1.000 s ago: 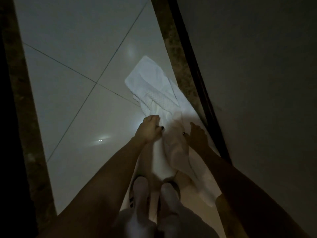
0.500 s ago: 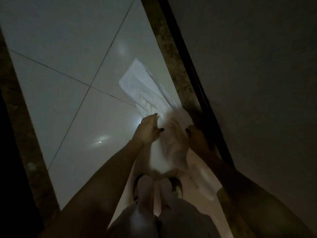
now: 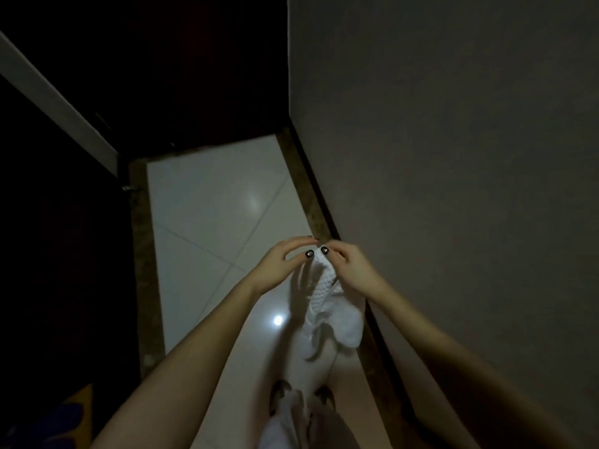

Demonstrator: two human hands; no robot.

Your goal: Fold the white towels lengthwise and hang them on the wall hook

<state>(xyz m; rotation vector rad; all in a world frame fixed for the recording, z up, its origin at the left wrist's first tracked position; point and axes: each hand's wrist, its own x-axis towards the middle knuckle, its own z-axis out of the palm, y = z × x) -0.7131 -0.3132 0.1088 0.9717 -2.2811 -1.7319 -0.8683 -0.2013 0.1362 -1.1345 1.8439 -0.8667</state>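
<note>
We hold both forearms out ahead of us, rising from the lower corners of the view and meeting close beside the wall point(image 3: 453, 157) on our right. The left grip point(image 3: 278, 266) is turned with its palm toward the right; its fingers point(image 3: 296, 244) arch over in a long curve, and the thumb, with a dark-painted nail, comes up under them to pinch the top of the white towel point(image 3: 328, 303). The right grip point(image 3: 351, 270) faces it, knuckles toward the wall, fingers curled tight and its own dark-nailed thumb pressed onto the same top edge, so the two thumbs sit just beside each other. The towel is off the tiled floor point(image 3: 207, 202), bunched narrow at the pinch and hanging down between our wrists, one fold bulging out under the right wrist. In this dim light we cannot tell where its lower end stops. Our shoes point(image 3: 281, 393) stand on the floor directly below, near a bright spot of reflected light point(image 3: 277, 320).
</note>
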